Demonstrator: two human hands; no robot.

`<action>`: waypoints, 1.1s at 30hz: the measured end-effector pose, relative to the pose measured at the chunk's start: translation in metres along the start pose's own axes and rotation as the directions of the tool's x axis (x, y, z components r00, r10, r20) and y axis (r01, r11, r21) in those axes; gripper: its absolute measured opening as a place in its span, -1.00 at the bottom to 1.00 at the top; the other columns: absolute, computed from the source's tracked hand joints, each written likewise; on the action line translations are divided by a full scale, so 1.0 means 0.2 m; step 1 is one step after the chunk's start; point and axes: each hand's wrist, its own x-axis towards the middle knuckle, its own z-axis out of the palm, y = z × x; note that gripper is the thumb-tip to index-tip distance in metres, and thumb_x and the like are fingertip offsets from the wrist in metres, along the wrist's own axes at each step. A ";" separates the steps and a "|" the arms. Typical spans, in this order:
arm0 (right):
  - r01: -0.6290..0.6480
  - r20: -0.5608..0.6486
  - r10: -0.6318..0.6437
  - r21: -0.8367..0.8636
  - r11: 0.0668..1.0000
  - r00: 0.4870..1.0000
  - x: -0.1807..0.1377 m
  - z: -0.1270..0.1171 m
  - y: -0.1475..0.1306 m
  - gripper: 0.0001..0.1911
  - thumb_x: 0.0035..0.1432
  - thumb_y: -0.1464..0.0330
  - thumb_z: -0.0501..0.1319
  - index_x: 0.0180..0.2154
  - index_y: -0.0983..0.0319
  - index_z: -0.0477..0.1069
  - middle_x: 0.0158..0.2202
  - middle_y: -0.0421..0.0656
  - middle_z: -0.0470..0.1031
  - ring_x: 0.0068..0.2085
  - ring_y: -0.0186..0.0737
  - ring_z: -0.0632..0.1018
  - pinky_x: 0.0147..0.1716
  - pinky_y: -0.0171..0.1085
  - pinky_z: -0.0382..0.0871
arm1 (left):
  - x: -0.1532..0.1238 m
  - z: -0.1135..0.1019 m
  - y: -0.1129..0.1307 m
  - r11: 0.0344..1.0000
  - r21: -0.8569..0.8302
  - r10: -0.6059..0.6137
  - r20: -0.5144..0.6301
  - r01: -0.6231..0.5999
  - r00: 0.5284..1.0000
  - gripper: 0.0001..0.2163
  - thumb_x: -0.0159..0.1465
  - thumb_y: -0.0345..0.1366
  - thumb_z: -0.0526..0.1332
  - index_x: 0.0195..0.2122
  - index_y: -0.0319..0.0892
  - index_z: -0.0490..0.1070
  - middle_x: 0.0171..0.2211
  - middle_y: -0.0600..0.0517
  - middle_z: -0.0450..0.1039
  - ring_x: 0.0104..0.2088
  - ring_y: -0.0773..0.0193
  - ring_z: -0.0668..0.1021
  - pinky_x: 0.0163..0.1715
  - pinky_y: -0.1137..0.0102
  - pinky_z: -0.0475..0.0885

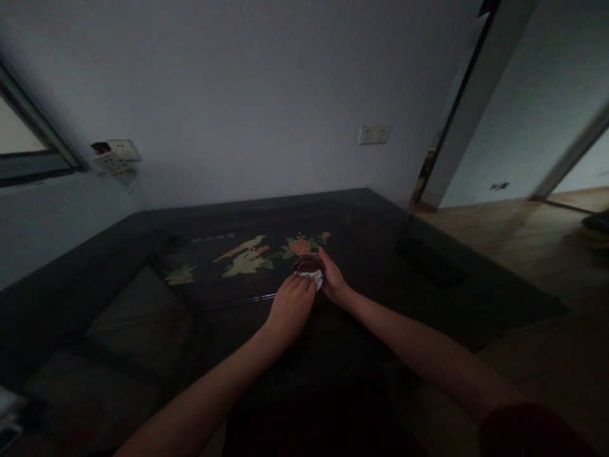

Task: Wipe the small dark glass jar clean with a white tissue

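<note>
My right hand (334,279) is wrapped around the right side of a small round dark glass dish (309,261), which is tilted a little toward me. In my left hand (294,298) a crumpled white tissue (316,277) is pinched, pressed against the near inner rim of the dish. The left fingertips are partly hidden by the tissue. Both hands are close together over the dark glossy table (371,222), just in front of its inlaid bird (242,247) and flower (301,246) picture.
A dark flat long object (431,261) lies at the table's right. Sockets (373,134) are on the wall behind, and a plugged-in adapter (112,162) is at the left corner. A whitish object (9,406) shows at the lower left. Wooden floor (504,228) lies beyond the right edge.
</note>
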 end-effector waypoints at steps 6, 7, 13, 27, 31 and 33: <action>-0.021 0.002 0.021 0.021 1.000 1.000 0.00 -0.01 0.00 -0.52 -0.01 -0.06 0.18 -0.38 0.21 0.54 -0.43 -0.11 0.61 -0.26 -0.07 0.60 -0.26 -0.18 0.42 | 0.00 0.04 0.02 0.953 -0.292 -0.074 0.016 0.076 0.997 -0.78 0.26 -0.50 0.04 -0.09 -0.25 0.34 -0.17 -0.14 0.52 -0.13 0.13 0.54 -0.06 0.24 0.43; -0.023 -0.004 0.023 0.020 1.000 1.000 0.00 -0.01 0.00 -0.52 -0.01 -0.06 0.18 -0.39 0.21 0.54 -0.43 -0.11 0.61 -0.25 -0.06 0.60 -0.26 -0.17 0.43 | -0.01 0.05 0.02 0.929 -0.359 -0.102 -0.004 0.094 0.995 -0.77 0.26 -0.48 0.04 -0.08 -0.23 0.32 -0.15 -0.13 0.51 -0.11 0.15 0.54 -0.06 0.25 0.43; 0.001 -0.018 -0.001 0.004 1.000 1.000 0.01 0.00 0.01 -0.52 -0.02 -0.07 0.19 -0.37 0.21 0.54 -0.42 -0.11 0.61 -0.26 -0.06 0.60 -0.26 -0.17 0.43 | -0.01 0.07 0.03 0.877 -0.470 -0.140 -0.052 0.100 0.989 -0.73 0.29 -0.37 0.05 0.01 -0.22 0.25 -0.07 -0.14 0.48 -0.06 0.14 0.52 -0.05 0.27 0.42; 0.061 -0.003 -0.061 -0.055 0.997 0.998 0.01 0.00 0.02 -0.52 -0.04 -0.07 0.21 -0.37 0.20 0.53 -0.41 -0.15 0.60 -0.22 -0.11 0.58 -0.20 -0.20 0.37 | -0.01 0.03 0.01 0.997 0.050 -0.058 -0.012 0.059 0.998 -0.70 0.30 -0.53 -0.04 -0.02 -0.40 0.38 0.02 -0.27 0.45 0.10 0.08 0.45 0.19 0.17 0.20; 0.062 0.013 -0.061 -0.058 0.996 0.998 0.00 0.00 0.01 -0.51 -0.06 -0.09 0.22 -0.39 0.20 0.53 -0.43 -0.15 0.60 -0.26 -0.10 0.58 -0.22 -0.20 0.37 | 0.00 0.03 0.01 0.999 -0.020 -0.044 0.018 0.044 0.999 -0.75 0.27 -0.53 -0.01 -0.11 -0.38 0.41 -0.10 -0.24 0.52 -0.01 0.10 0.52 0.15 0.19 0.23; 0.063 0.013 -0.063 -0.058 0.996 0.998 0.00 0.00 0.01 -0.51 -0.06 -0.09 0.22 -0.39 0.20 0.53 -0.44 -0.15 0.60 -0.28 -0.10 0.58 -0.23 -0.20 0.38 | 0.00 0.02 0.02 0.992 -0.099 -0.071 0.046 0.075 0.996 -0.78 0.26 -0.52 0.01 -0.15 -0.33 0.40 -0.17 -0.20 0.54 -0.10 0.10 0.55 0.05 0.22 0.33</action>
